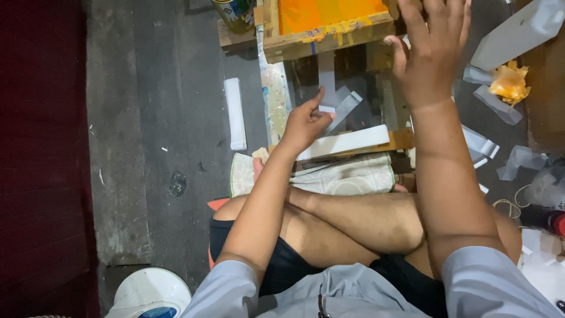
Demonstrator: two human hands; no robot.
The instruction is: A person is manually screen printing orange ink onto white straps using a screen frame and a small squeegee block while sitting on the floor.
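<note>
From my remote seat I look down on a person sitting cross-legged on a dark floor. The left hand rests near the centre of the view, fingers loosely curled and forefinger extended, holding nothing I can make out; its tip touches or nearly touches a grey strip of tape lying on a glass-like panel. The right hand is raised at one o'clock, palm flat and fingers spread wide, empty, just below the wooden frame with its orange screen at twelve o'clock. A white bar lies just below the left hand, with a folded cloth beneath it at the knees. A paint tin stands at eleven o'clock beside the frame. A white strip lies on the floor at ten o'clock. Crumpled orange paper and scraps of tape sit at two o'clock. A white round object shows at seven o'clock.
</note>
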